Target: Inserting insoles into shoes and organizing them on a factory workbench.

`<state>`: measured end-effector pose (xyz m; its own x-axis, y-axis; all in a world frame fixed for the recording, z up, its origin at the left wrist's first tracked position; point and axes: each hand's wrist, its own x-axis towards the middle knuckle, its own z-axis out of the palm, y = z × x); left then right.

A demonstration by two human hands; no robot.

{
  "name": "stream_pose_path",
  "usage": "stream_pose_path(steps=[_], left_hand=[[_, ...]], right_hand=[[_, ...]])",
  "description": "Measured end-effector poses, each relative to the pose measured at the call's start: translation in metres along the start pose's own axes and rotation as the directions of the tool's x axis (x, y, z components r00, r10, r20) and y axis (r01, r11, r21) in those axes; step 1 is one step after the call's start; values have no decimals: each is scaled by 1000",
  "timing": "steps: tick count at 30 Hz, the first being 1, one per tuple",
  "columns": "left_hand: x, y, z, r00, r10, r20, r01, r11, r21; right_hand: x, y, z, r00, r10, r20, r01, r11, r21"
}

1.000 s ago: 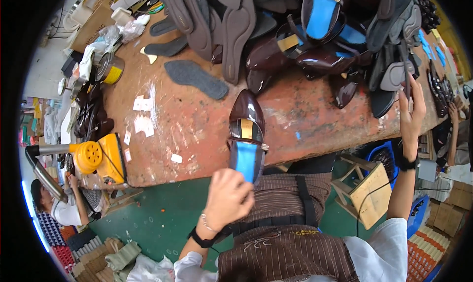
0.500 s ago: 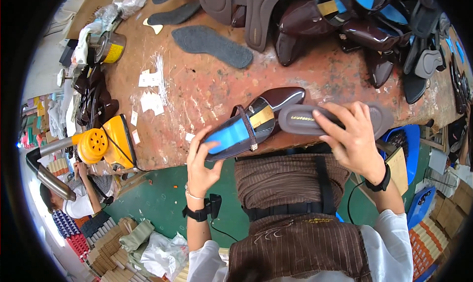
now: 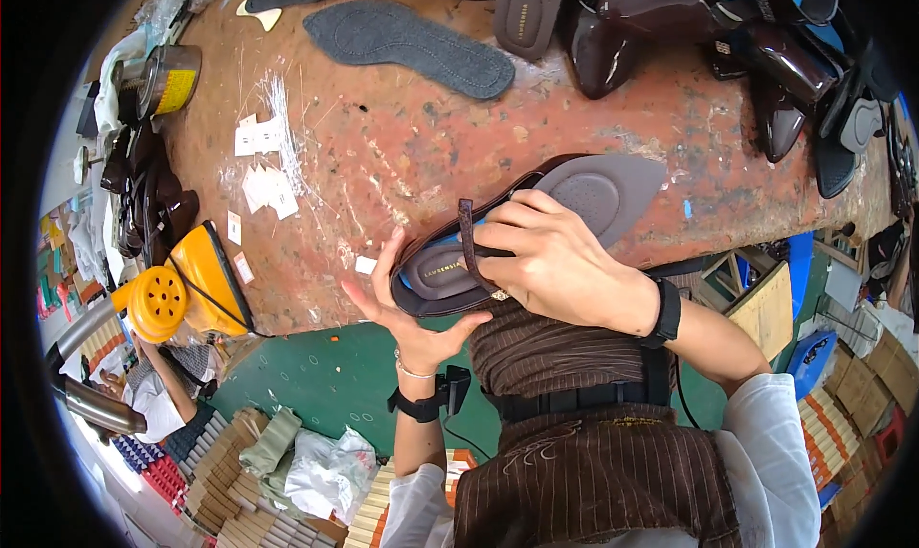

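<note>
A dark burgundy glossy shoe with a thin strap lies tilted near the bench's front edge, heel end to the left. My left hand cups that heel end between thumb and index finger, the other fingers spread. A grey-brown insole with gold lettering at its heel lies lengthwise in the shoe, passing under the strap. Its pointed front rests over the shoe's toe, covering most of it. My right hand bends over the middle, fingers curled on the insole beside the strap. Its fingertips are partly hidden. Some blue lining shows at the heel.
A loose dark grey insole lies farther back on the bench. More burgundy shoes crowd the far right. White tags, a yellow lamp base and a tin are to the left. Another person sits beyond the lamp.
My right hand has brought the insole left and into the shoe, its heel end now under the strap. My left hand has shifted around the shoe's heel, fingers spreading. The view has moved closer.
</note>
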<state>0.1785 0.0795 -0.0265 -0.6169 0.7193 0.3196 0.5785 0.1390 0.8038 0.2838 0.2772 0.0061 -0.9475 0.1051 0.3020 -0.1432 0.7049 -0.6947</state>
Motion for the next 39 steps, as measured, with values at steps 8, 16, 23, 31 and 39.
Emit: stream_pose_path(steps=[8, 16, 23, 31, 39], left_hand=[[-4, -7, -2, 1000, 3, 5, -3, 1000, -30], [-1, -11, -7, 997, 29, 74, -22, 996, -90], [2, -13, -9, 993, -38, 115, 66, 964, -257], [11, -5, -12, 998, 3, 64, 7, 988, -153], [13, -2, -4, 999, -11, -37, 9, 999, -48]], right_hand=[[10, -5, 13, 995, 40, 96, -41, 999, 2], [11, -7, 16, 988, 63, 143, -56, 997, -51], [8, -3, 22, 959, -85, 270, 100, 994, -44], [20, -13, 24, 897, -93, 432, 100, 995, 7], [-22, -29, 12, 979, 86, 184, -11, 928, -373]])
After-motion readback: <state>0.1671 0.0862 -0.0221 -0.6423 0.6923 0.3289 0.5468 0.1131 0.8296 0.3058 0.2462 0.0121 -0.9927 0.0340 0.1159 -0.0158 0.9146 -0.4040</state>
